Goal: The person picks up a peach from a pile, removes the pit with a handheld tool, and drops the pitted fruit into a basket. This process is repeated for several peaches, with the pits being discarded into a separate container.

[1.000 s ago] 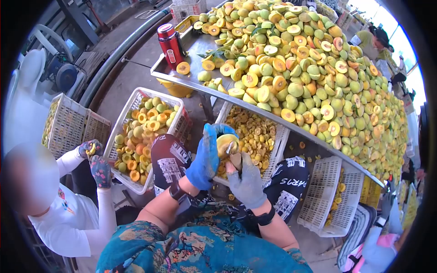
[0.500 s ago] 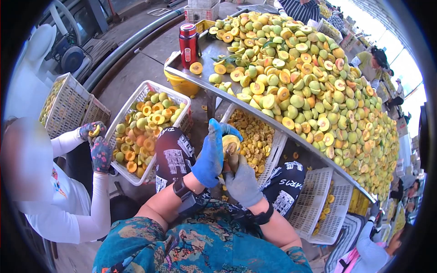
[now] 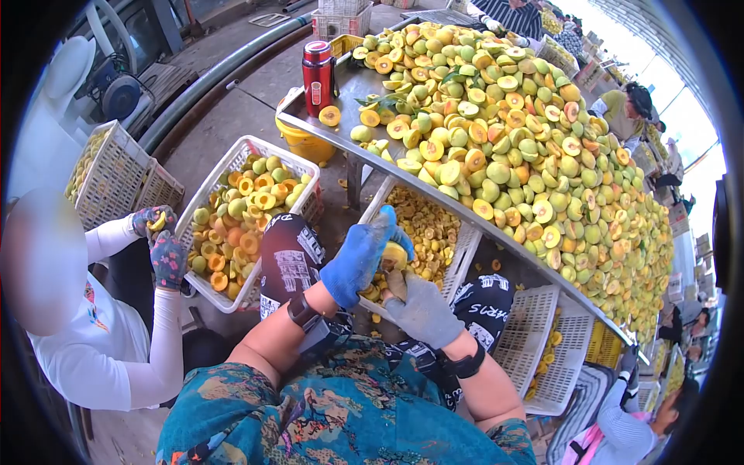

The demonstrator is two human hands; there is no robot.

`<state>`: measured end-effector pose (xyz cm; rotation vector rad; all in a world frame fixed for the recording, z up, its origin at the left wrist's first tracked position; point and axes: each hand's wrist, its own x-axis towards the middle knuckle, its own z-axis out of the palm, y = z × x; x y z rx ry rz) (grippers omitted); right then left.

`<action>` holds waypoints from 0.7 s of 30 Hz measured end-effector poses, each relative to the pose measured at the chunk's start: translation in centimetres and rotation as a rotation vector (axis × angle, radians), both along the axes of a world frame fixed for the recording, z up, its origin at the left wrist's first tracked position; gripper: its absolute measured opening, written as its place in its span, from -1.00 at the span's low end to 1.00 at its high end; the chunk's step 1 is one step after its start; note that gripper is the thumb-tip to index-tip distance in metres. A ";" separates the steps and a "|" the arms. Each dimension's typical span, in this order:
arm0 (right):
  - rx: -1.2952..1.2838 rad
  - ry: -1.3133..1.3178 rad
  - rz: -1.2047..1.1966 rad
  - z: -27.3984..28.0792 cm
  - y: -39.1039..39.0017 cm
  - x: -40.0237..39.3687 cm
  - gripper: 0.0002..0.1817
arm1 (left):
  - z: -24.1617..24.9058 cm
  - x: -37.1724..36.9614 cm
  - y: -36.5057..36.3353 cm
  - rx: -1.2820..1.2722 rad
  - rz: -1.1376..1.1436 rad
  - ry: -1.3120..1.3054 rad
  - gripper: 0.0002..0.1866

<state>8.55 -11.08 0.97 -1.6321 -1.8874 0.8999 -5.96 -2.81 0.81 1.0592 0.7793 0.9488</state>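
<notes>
My left hand (image 3: 358, 260), in a blue glove, has its fingers wrapped round a halved yellow fruit (image 3: 394, 253). Close against the fruit, my right hand (image 3: 425, 312) in a grey glove is closed on a small tool whose brownish part (image 3: 396, 284) shows by the thumb; its shape is mostly hidden. Both hands are over a white crate (image 3: 463, 260) of small yellow fruit pieces, between my knees. Beyond them, a heap of halved fruit (image 3: 496, 155) lies on a metal table (image 3: 349, 139).
A white crate (image 3: 190, 203) of fruit halves stands left, beside a co-worker (image 3: 101, 333) with gloved hands. A red flask (image 3: 317, 80) stands on the table corner above a yellow bucket (image 3: 306, 145). White crates (image 3: 531, 325) lie right. Other people are at the right and far side.
My left hand has tilted to the right over the fruit, its fingers curling more. My right hand has shifted slightly down and right. The whole view has shifted a little.
</notes>
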 end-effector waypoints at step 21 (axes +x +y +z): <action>-0.146 0.516 0.127 -4.5 0.2 1.0 -0.64 | -5.7 1.7 2.3 -0.488 -0.051 -0.582 -0.38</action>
